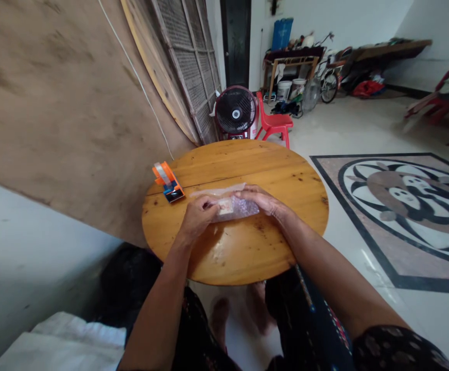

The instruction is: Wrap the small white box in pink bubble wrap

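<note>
On the round wooden table (240,252) lies a clear bubble wrap piece (244,207) with a small pale box (225,206) inside or under it. My left hand (200,215) pinches the left end of the wrap beside the box, its fingers curled. Over the upper right part of the wrap rests my right hand (257,197), fingers stretched to the left and touching the plastic. An orange and blue tape dispenser (168,181) stands at the table's left edge, apart from both hands.
Beyond the table's far edge are a round fan (236,113) and a red chair (274,122). A brown board (73,103) leans along the left side. A dark bag (127,281) sits on the floor at the lower left.
</note>
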The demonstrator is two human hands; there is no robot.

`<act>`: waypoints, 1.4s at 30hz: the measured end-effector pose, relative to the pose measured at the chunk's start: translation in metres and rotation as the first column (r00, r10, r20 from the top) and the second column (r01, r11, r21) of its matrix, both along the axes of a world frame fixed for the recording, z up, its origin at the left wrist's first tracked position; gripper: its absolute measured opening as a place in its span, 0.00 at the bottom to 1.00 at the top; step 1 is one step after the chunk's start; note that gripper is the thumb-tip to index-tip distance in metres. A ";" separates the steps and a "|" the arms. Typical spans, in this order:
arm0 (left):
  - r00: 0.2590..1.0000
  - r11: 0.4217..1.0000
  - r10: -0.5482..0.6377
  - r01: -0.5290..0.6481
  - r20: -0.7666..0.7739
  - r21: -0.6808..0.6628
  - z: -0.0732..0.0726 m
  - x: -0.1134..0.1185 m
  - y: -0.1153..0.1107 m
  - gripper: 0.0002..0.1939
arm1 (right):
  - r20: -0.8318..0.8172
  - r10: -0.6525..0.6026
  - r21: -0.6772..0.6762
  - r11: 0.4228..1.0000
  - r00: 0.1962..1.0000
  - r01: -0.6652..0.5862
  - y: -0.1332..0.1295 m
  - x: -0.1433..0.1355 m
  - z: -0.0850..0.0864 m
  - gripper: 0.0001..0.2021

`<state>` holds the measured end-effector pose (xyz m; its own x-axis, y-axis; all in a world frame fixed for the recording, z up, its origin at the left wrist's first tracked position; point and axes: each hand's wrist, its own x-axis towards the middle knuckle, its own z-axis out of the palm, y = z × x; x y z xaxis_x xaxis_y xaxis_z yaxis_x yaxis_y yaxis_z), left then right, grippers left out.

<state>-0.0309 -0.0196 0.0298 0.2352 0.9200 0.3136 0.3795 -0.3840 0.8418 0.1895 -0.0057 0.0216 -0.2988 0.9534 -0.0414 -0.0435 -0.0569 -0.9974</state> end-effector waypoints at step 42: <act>0.996 0.996 0.084 -0.084 -0.008 -0.014 -0.002 -0.001 -0.007 0.04 | 0.044 -0.020 -0.054 0.998 0.999 0.022 -0.001 -0.007 -0.002 0.13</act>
<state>-0.0317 -0.0269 0.0277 0.1591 0.9409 0.2989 0.4162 -0.3385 0.8439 0.1827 -0.0066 0.0192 -0.2757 0.9554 -0.1054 -0.0021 -0.1103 -0.9939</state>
